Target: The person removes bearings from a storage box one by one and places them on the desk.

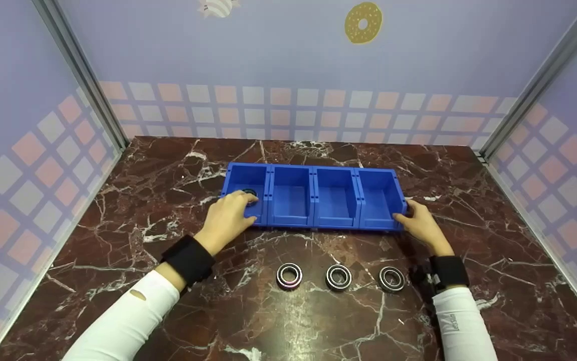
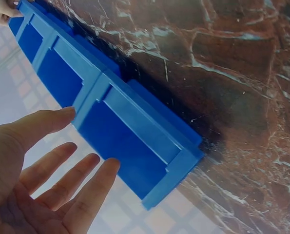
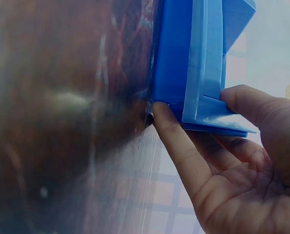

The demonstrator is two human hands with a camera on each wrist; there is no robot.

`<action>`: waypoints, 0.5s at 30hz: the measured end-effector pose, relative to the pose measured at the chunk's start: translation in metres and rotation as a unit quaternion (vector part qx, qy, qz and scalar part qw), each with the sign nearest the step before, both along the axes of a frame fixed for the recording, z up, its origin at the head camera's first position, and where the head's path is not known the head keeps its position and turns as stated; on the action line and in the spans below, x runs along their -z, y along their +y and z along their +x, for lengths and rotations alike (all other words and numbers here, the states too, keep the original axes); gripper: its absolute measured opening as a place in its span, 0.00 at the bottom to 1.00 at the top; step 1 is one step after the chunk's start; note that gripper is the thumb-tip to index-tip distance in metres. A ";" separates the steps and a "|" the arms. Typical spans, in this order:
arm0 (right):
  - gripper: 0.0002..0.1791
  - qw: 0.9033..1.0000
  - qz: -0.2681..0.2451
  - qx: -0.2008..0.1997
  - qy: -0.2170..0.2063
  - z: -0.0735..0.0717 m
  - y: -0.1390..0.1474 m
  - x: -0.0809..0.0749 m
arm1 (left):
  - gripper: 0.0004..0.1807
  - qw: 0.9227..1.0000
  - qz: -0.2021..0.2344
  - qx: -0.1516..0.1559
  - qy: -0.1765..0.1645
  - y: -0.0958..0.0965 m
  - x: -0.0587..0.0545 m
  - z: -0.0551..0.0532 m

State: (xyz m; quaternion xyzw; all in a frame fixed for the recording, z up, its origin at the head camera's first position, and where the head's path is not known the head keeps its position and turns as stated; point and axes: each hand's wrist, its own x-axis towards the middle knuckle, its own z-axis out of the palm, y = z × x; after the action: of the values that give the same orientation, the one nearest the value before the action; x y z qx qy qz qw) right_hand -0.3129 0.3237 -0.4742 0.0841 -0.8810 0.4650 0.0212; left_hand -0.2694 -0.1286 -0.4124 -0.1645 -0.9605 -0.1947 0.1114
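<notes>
A row of joined blue bins stands on the table. In the leftmost compartment lies a ring-shaped bearing, partly hidden behind my left hand. The left wrist view shows that hand with thumb and fingers apart, nothing between them, close by the bins' front. At the far right end, my right hand grips the last bin. In the right wrist view its thumb rests on the bin's front edge, while the fingers lie along the outside wall.
Three more bearings lie in a row in front of the bins: a left one, a middle one and a right one. Panel walls with a checked pattern enclose the dark marbled table at the back and sides.
</notes>
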 end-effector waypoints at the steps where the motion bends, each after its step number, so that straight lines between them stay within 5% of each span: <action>1: 0.27 1.000 -0.003 -0.003 0.004 0.000 0.001 0.001 | 0.23 1.000 0.001 -0.002 -0.001 0.000 0.001 -0.002; 7: 0.27 0.999 -0.022 -0.022 0.028 0.001 0.004 0.004 | 0.24 1.000 0.005 -0.011 0.003 -0.001 0.005 -0.012; 15: 0.28 1.000 0.010 0.004 -0.010 0.002 -0.003 -0.006 | 0.24 1.000 0.002 -0.025 0.002 -0.003 0.014 -0.025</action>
State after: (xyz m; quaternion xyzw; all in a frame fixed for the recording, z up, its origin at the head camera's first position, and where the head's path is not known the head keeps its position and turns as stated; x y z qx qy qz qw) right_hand -0.3105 0.3202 -0.4685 0.0765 -0.8862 0.4567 0.0136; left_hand -0.2943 -0.1313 -0.4261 -0.1401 -0.9637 -0.1938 0.1187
